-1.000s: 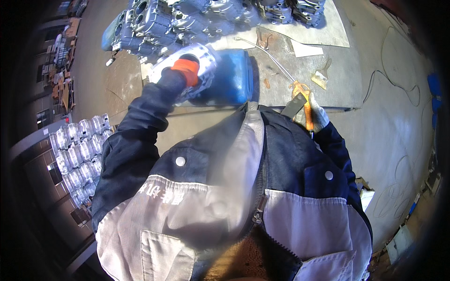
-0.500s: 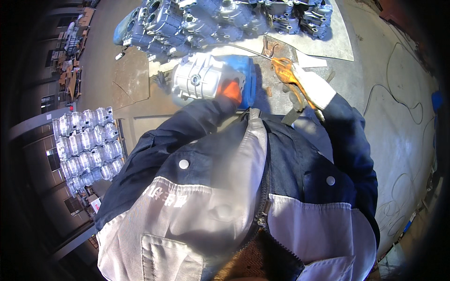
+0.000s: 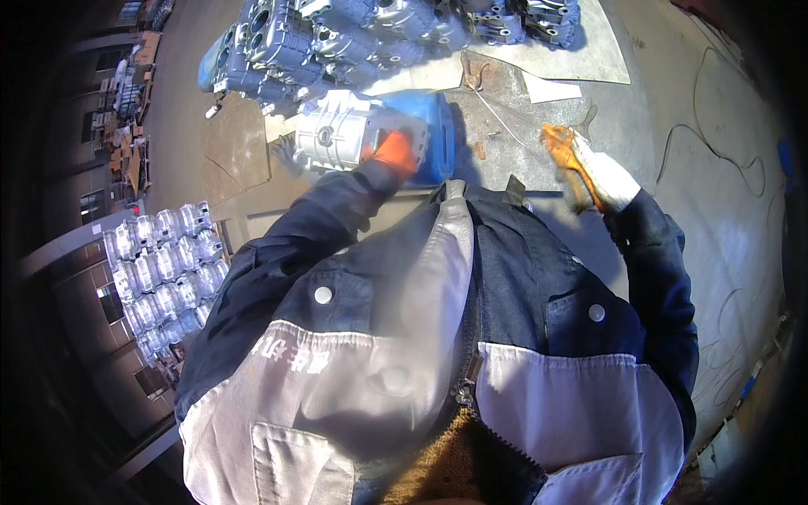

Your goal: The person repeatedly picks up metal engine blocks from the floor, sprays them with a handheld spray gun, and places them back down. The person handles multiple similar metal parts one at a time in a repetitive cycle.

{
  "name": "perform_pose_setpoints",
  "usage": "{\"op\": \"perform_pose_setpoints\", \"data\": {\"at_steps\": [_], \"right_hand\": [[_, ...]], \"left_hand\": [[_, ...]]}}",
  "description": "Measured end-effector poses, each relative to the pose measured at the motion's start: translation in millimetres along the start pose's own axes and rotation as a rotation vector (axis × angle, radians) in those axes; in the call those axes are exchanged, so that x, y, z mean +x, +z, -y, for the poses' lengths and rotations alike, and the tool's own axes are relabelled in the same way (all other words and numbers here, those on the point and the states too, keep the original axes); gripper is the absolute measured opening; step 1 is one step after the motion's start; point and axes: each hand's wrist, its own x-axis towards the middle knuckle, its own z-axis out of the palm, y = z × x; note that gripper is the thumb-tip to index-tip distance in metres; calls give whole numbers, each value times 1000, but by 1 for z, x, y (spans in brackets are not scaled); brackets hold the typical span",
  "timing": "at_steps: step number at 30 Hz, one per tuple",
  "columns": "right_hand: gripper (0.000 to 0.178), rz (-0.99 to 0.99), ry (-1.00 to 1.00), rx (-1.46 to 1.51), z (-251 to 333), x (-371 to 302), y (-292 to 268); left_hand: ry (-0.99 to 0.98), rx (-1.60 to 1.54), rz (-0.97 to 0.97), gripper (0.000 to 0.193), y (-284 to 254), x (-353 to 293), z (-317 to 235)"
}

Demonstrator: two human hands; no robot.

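Note:
A silver metal casting (image 3: pixel 332 133) lies on its side on a blue plastic container (image 3: pixel 443 135) at the table's near edge. My left hand (image 3: pixel 397 153), in an orange glove, rests against the casting's flat right end. Its fingertips are hidden against the metal. Off to the right, my right hand (image 3: pixel 581 168), in an orange and white glove, is closed around the near end of a thin, long metal rod (image 3: pixel 502 123). The rod slants away to the far left, above the table, and looks blurred. How the fingers wrap its end is unclear.
Several grey castings (image 3: pixel 353 38) stand crowded across the far side of the table. A rusty plate (image 3: pixel 497 71) and a white sheet (image 3: pixel 551 88) lie to the right of the container. More silver castings (image 3: pixel 168 269) are stacked in rows at the left. A cable (image 3: pixel 673 135) curves over the floor at right.
My right hand has drawn right with the rod, away from the casting, and the rod now slants more steeply. My left hand stays at the casting's end. The whole view has shifted slightly.

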Motion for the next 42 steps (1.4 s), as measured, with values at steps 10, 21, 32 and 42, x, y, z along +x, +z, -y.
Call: {"op": "perform_pose_setpoints", "data": {"at_steps": [10,21,32,42], "right_hand": [[44,223,-20,570,-97,53,-16],[44,230,56,584,-120,65,-20],[43,99,-45,409,-118,66,-1],[45,179,-177,444,-106,62,9]], "left_hand": [[-67,42,-349,16,36,-18,18],[-55,44,-294,16,53,-6,23],[-66,-63,-85,23,-3,-28,41],[-82,-78,-126,23,2,-29,40]]}}
